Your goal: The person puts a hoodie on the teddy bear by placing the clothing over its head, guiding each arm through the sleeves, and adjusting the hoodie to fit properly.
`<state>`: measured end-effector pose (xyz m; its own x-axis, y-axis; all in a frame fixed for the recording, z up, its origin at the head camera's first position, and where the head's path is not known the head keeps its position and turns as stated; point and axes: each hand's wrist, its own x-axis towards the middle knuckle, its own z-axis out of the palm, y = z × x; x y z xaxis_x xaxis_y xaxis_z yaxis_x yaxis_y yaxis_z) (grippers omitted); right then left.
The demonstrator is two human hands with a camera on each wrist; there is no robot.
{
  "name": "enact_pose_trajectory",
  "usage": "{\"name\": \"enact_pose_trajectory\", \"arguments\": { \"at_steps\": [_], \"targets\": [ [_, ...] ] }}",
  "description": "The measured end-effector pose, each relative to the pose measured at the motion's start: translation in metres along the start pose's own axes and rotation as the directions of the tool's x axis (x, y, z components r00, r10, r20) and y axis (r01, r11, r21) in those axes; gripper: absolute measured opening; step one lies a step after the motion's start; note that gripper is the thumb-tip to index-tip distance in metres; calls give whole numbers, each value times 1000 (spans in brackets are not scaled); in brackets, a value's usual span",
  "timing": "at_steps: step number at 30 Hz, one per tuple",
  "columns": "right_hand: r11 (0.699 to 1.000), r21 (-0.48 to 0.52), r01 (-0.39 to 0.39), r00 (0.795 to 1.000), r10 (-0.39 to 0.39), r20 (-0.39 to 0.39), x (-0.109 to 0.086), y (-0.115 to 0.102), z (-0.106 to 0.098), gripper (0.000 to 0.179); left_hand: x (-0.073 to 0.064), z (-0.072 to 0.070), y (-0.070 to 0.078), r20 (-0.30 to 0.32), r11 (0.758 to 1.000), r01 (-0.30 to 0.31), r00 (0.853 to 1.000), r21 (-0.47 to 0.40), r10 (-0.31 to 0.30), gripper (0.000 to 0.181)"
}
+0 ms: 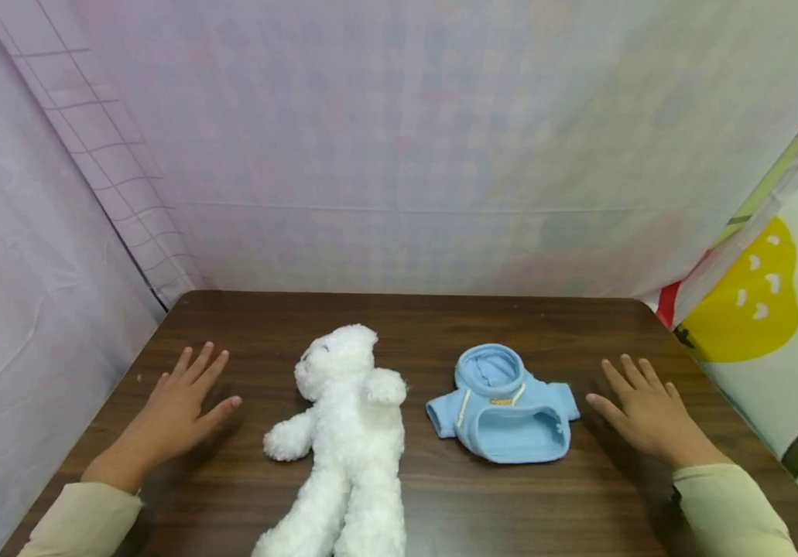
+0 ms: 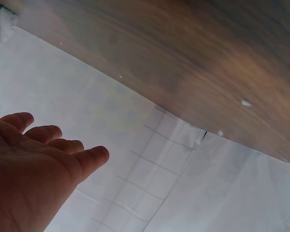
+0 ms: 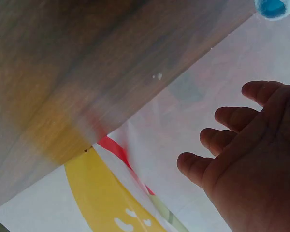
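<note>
Two items lie side by side on the brown wood-grain table (image 1: 447,510) in front of you: a white plush toy (image 1: 357,433) and a light blue hoodie (image 1: 503,411). The plush toy has a shaggy pile; its head is turned to your left, one arm extends to that side, and the other is folded up beside the chest. Its legs point toward you, and the feet run out of the head view. The hoodie sits to the right, with its round hood upward, short sleeves spread, pale drawcords, a small tan label and a gaping hem facing you. Your hands are well apart and empty, fingers extended: the left hand (image 1: 179,410) beyond the toy's outstretched arm, the right hand (image 1: 649,414) just beside a sleeve.
</note>
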<state>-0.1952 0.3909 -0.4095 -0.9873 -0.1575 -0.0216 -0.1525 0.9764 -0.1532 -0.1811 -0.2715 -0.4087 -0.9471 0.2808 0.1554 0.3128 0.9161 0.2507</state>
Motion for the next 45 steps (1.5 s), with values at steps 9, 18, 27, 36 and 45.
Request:
{"name": "enact_pose_trajectory", "arguments": {
  "at_steps": [9,18,27,36,45],
  "targets": [
    [1000,19,-9,1000,9,3,-4,1,-3,81,0,-1,4,3,1000,-4,1000,-15,4,80],
    [1000,9,-7,1000,7,-10,-3,-9,-7,82,3,-8,13,-25,997,-41,999,-69,39,78],
    [999,9,37,999,-37,-28,2,-23,-20,81,27,-35,60,2,973,-109,994,-203,112,77],
    [992,-29,120,992,-121,-40,13,-36,-40,79,76,-73,128,133,960,-176,969,-219,208,79],
    [982,-69,178,983,-180,-22,28,-55,-61,82,144,-110,223,283,952,-107,940,-287,191,74]
  ]
}}
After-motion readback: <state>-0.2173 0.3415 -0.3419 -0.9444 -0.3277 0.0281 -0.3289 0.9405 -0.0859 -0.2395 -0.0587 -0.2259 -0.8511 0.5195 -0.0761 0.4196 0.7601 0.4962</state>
